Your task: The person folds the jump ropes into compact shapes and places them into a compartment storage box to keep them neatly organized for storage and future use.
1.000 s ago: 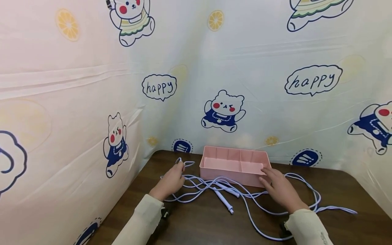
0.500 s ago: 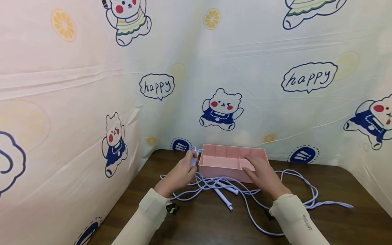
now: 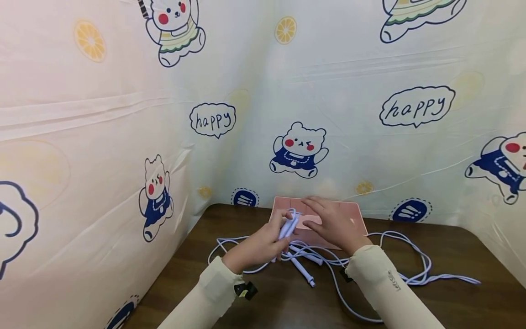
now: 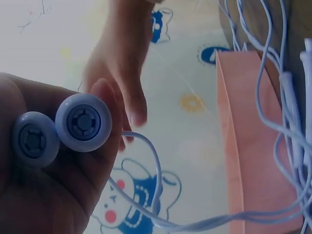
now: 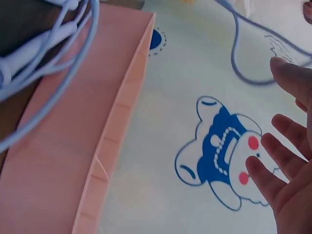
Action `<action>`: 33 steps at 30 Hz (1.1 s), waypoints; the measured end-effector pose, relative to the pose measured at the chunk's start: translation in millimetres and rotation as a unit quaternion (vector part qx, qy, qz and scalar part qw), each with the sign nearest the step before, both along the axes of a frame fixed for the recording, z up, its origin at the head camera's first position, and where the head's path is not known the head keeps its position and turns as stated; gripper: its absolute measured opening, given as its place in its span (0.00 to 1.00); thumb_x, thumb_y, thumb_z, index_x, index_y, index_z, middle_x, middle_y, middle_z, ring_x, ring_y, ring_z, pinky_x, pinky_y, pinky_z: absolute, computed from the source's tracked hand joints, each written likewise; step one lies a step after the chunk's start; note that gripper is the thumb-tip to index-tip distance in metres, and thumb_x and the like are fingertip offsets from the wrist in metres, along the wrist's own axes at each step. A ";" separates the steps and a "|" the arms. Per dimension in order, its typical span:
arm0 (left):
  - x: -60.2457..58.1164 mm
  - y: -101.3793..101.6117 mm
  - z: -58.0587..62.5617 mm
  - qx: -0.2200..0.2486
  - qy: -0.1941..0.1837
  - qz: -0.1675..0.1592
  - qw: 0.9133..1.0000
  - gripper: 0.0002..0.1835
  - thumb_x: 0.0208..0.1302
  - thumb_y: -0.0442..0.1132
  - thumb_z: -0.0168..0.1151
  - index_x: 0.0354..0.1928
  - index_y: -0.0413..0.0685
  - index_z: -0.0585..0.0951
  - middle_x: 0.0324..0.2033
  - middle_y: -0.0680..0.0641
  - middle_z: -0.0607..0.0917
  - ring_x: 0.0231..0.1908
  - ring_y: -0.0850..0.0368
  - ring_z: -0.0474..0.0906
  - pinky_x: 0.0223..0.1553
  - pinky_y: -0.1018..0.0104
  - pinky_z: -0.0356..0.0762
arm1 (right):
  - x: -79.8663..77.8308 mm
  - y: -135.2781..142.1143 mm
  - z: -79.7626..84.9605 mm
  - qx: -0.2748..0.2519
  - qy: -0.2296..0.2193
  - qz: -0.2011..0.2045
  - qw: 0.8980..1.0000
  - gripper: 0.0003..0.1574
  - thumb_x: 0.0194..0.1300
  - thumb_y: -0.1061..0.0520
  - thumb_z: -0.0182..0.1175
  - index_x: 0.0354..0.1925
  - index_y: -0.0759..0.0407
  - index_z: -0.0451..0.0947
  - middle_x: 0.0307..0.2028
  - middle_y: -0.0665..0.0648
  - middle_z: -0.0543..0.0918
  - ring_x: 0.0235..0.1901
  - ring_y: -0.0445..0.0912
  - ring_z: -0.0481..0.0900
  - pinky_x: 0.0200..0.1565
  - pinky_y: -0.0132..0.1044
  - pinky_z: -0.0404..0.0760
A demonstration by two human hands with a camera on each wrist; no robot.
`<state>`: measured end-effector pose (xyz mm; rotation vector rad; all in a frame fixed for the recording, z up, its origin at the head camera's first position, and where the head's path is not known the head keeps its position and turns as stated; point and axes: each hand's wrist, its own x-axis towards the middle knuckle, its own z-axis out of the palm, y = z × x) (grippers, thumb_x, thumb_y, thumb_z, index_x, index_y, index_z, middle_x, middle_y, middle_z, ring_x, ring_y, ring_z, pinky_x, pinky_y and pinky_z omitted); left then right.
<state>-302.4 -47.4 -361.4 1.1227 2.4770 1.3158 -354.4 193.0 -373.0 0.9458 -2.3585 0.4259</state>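
My left hand (image 3: 263, 244) grips two pale lilac jump rope handles (image 3: 289, 227) side by side, raised in front of the pink box. Their round ends (image 4: 84, 123) face the left wrist view, and a cord runs off from them. Close by on the right, my right hand (image 3: 334, 224) hovers over the box with its fingers spread and nothing in them. In the right wrist view its fingers (image 5: 287, 151) are extended. Two more jump rope handles (image 3: 302, 269) lie on the table amid tangled cords.
The divided pink box (image 3: 358, 214) stands at the back of the dark wooden table (image 3: 279, 304), partly covered by my hands. Looped cord (image 3: 427, 265) spreads to the right. A printed curtain (image 3: 349, 105) hangs behind and along the left side.
My left hand has lifted the two handles and carried them rightward to the front of the box. My right hand has moved left and up, toward the left hand.
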 end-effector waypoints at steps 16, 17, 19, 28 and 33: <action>0.9 -2.0 -1.5 0.077 -0.127 -0.114 0.982 0.28 0.73 0.33 0.52 0.69 0.56 0.55 0.45 0.46 0.82 0.37 0.48 0.82 0.39 0.57 0.82 | 14.9 -12.3 20.2 -0.076 0.010 0.083 0.994 0.16 0.68 0.63 0.59 0.53 0.52 0.78 0.51 0.53 0.81 0.52 0.47 0.79 0.54 0.47 0.76; -0.1 -2.3 -1.4 0.082 -0.132 -0.121 0.980 0.25 0.74 0.33 0.51 0.68 0.53 0.58 0.44 0.46 0.81 0.37 0.47 0.82 0.39 0.56 0.82 | 16.0 -11.2 25.5 -0.069 0.012 0.079 0.994 0.16 0.68 0.64 0.59 0.53 0.52 0.78 0.52 0.53 0.81 0.52 0.47 0.78 0.53 0.47 0.76; -1.9 -2.6 -1.0 0.094 -0.138 -0.132 0.977 0.20 0.75 0.33 0.49 0.65 0.47 0.63 0.42 0.45 0.81 0.35 0.48 0.81 0.39 0.54 0.82 | 17.2 -8.9 35.4 -0.057 0.019 0.078 0.995 0.15 0.67 0.65 0.60 0.50 0.52 0.77 0.49 0.52 0.81 0.49 0.46 0.78 0.52 0.45 0.77; -3.1 -13.3 9.6 0.107 -0.132 -0.170 0.971 0.13 0.78 0.41 0.43 0.57 0.43 0.65 0.35 0.38 0.78 0.27 0.52 0.78 0.34 0.55 0.82 | 14.6 7.8 73.3 -0.057 0.121 0.099 0.986 0.12 0.55 0.70 0.69 0.33 0.60 0.77 0.27 0.52 0.78 0.25 0.43 0.75 0.30 0.38 0.81; -4.8 -24.7 18.3 0.086 -0.123 -0.162 0.975 0.14 0.78 0.40 0.43 0.60 0.46 0.64 0.35 0.37 0.77 0.25 0.51 0.78 0.32 0.58 0.82 | 20.7 22.8 94.8 -0.045 0.099 0.098 0.989 0.19 0.42 0.71 0.77 0.31 0.60 0.79 0.23 0.49 0.79 0.21 0.41 0.73 0.26 0.35 0.79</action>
